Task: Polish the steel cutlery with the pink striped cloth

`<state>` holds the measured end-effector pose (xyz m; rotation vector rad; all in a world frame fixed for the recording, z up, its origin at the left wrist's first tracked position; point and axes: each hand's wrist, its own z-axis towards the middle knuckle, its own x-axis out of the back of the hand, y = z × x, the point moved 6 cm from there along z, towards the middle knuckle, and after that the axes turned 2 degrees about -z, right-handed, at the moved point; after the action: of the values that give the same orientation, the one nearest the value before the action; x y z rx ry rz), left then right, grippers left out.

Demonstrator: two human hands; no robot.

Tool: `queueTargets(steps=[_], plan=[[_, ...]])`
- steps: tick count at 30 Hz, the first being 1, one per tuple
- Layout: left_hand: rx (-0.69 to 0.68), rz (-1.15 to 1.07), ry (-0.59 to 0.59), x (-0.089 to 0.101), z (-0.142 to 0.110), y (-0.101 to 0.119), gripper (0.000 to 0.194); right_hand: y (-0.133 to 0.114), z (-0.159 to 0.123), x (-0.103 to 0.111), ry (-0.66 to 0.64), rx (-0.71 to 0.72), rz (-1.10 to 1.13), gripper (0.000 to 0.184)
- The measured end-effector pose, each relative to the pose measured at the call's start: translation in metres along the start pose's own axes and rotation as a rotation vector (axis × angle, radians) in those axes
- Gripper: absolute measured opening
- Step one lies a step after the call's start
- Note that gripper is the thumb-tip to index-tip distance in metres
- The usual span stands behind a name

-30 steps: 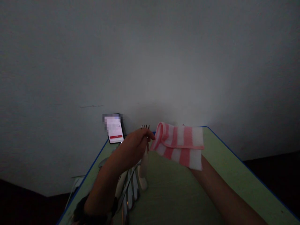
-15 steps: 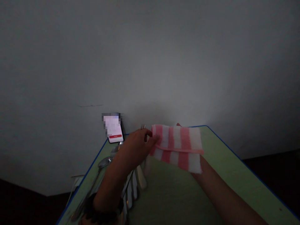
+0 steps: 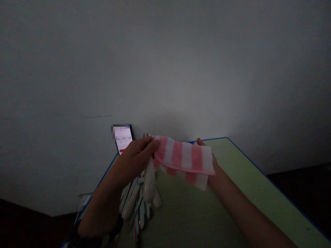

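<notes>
My left hand (image 3: 136, 157) is closed round a fork (image 3: 149, 175) with a white handle, held upright, its tines poking up above my fingers. My right hand (image 3: 210, 160) lies under a folded pink-and-white striped cloth (image 3: 184, 158) and holds it up; only a fingertip and the wrist show. The cloth's left edge touches the fork just below the tines. Both hands hover over a green table (image 3: 248, 193) with a blue rim.
Several more pieces of cutlery (image 3: 134, 206) with white handles lie on the table under my left forearm. A lit phone (image 3: 123, 139) leans against the grey wall at the table's far left corner. The room is dim.
Both hands drifted left and a little toward me. The cloth has closed in on the fork and now touches it. More of the fork's white handle shows below my left hand.
</notes>
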<state>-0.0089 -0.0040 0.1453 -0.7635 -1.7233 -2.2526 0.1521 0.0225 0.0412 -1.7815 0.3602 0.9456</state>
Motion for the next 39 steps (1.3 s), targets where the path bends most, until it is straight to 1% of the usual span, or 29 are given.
queueTargets(steps=[2, 3, 6, 9, 12, 14, 15, 17, 19, 21, 23, 25, 27, 29, 33, 35, 39], plan=[[0.023, -0.042, 0.003, 0.002, -0.001, -0.003, 0.031, -0.002, -0.005, -0.006, 0.001, -0.060, 0.041, 0.056], [0.026, -0.052, 0.000, 0.002, -0.001, -0.004, 0.031, -0.003, -0.008, -0.011, -0.020, -0.081, 0.059, 0.057], [0.019, -0.045, -0.007, 0.001, 0.000, -0.007, 0.032, -0.004, -0.014, -0.024, -0.094, -0.102, 0.008, 0.050], [0.028, 0.001, -0.021, -0.003, 0.002, -0.010, 0.033, 0.003, -0.016, -0.024, -0.113, -0.101, -0.213, 0.041], [0.018, 0.035, -0.038, -0.006, 0.004, -0.010, 0.034, 0.011, -0.013, -0.017, -0.135, -0.064, -0.545, 0.049], [-0.003, 0.049, -0.035, -0.006, 0.004, -0.008, 0.034, 0.015, -0.010, -0.013, -0.157, -0.053, -0.735, 0.049], [-0.010, 0.061, -0.027, -0.005, 0.004, -0.007, 0.034, 0.015, -0.010, -0.011, -0.161, -0.051, -0.798, 0.047], [-0.011, 0.087, 0.006, -0.001, 0.004, -0.006, 0.033, 0.010, -0.009, -0.007, -0.141, -0.028, -0.853, 0.041], [0.003, 0.089, 0.049, 0.005, 0.003, -0.007, 0.033, -0.003, -0.011, -0.003, -0.107, 0.040, -0.826, 0.038], [0.020, 0.073, 0.091, 0.011, 0.002, -0.009, 0.033, -0.017, -0.016, -0.002, -0.101, 0.109, -0.759, 0.036], [0.031, 0.081, 0.127, 0.017, 0.002, -0.012, 0.036, -0.029, -0.021, 0.000, -0.096, 0.136, -0.684, 0.031], [0.021, 0.124, 0.131, 0.021, 0.002, -0.013, 0.038, -0.038, -0.025, 0.003, -0.051, 0.152, -0.601, 0.026], [0.006, 0.183, 0.083, 0.020, 0.003, -0.013, 0.036, -0.042, -0.028, 0.005, -0.002, 0.162, -0.514, 0.023], [0.004, 0.252, 0.008, 0.015, 0.003, -0.013, 0.035, -0.043, -0.031, 0.003, 0.015, 0.159, -0.436, 0.020], [-0.005, 0.371, -0.086, 0.003, 0.005, -0.015, 0.045, -0.037, -0.035, -0.011, -0.047, 0.129, -0.290, 0.014], [-0.046, 0.374, -0.139, -0.003, 0.005, -0.015, 0.046, -0.033, -0.037, -0.018, -0.060, 0.101, -0.239, 0.012], [-0.116, 0.318, -0.190, -0.010, 0.004, -0.010, 0.043, -0.030, -0.040, -0.026, -0.001, 0.101, -0.202, 0.009]])
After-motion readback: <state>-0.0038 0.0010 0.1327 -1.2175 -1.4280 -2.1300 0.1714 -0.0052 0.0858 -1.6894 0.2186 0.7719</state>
